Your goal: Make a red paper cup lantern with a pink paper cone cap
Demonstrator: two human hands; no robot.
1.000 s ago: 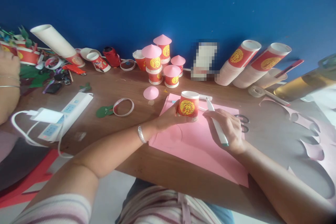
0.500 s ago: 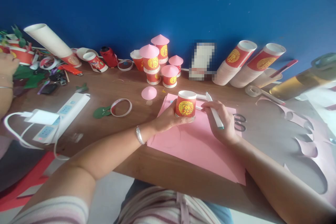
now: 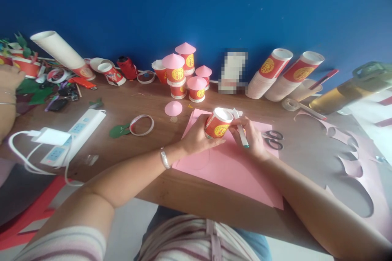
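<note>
My left hand grips a small red paper cup with a yellow emblem, tilted to the right over a pink paper sheet. A faint drawn circle shows on the sheet below my left wrist. My right hand holds a white pen and touches the cup's rim side. Black-handled scissors lie just right of my right hand.
Red cups topped with pink cones stand at the back by the blue wall, a loose pink cone before them. Cup stacks lie right, a power strip and tape ring left. Another person's arm is far left.
The cup stood upright on the pink sheet; now my left hand has tilted it to the right. My right hand with the pen has moved up against the cup.
</note>
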